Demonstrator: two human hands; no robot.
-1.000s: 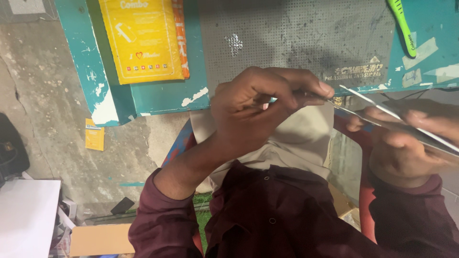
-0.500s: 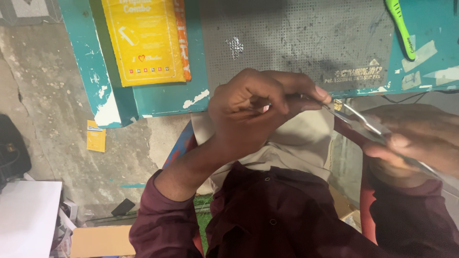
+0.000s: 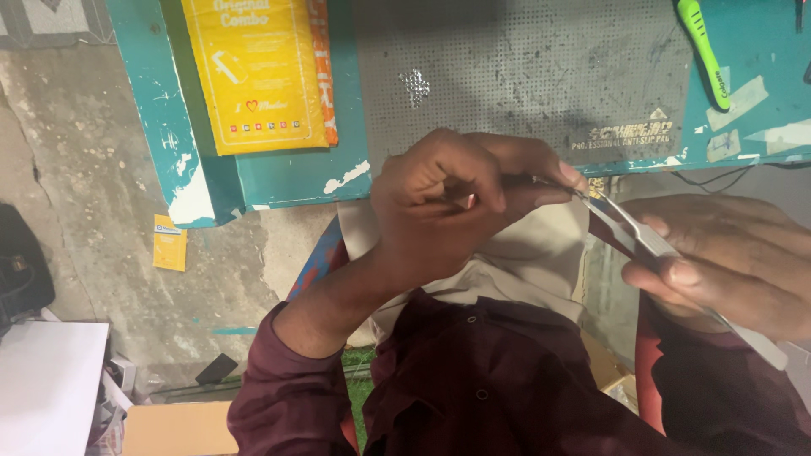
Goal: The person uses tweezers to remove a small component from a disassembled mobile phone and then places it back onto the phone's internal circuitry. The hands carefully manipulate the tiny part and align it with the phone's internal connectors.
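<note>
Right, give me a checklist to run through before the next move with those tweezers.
1. Right hand grips the tweezers: ok, fingers wrap the shaft.
2. Tweezer tips meet the left hand: ok, they reach its fingertips.
3. What the left hand pinches: cannot tell, its fingers hide it.
4. Hands over the mat: not ok, both are off the bench edge, above the lap.
5. Cloth under the hands to catch a drop: ok, a pale cloth lies on the lap.
6. Green tool out of the way: ok, it lies on the bench, apart from both hands.
</note>
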